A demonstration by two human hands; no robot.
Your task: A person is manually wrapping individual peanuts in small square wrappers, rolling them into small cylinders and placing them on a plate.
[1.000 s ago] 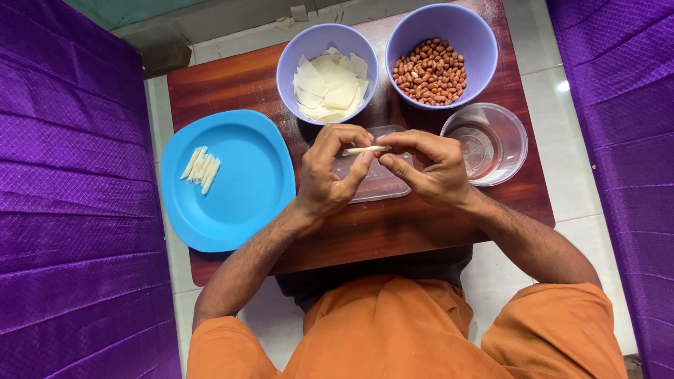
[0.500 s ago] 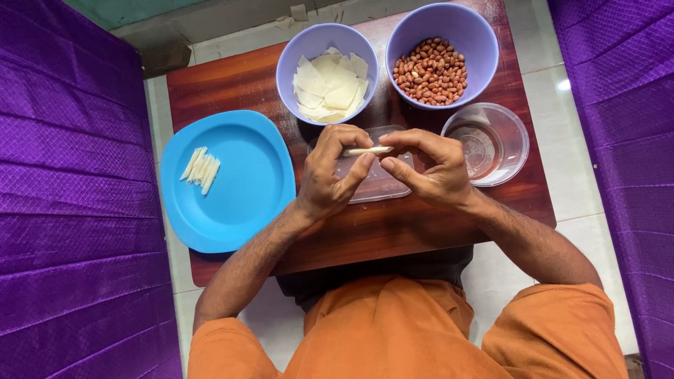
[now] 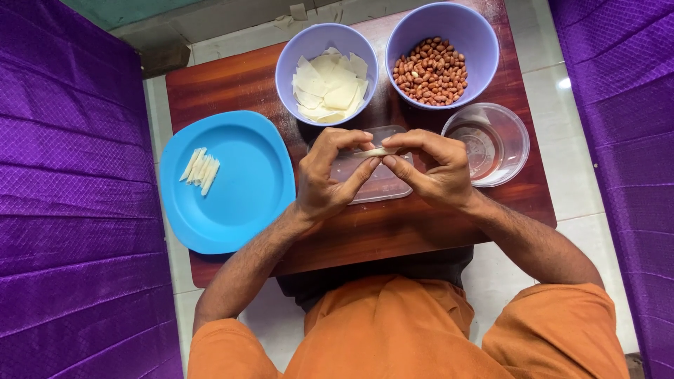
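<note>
Roll: lay crosswise between both hands, above the tray, mid-table.
Left hand: fingers pinched its left end.
Right hand: pinched its right end, equally near.

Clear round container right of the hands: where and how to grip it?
Probably take the clear round container by its rim, from above and from the right. It stands upright and open. The right hand crowds its left edge and the bowl of peanuts sits close behind; the right side is free.
</note>
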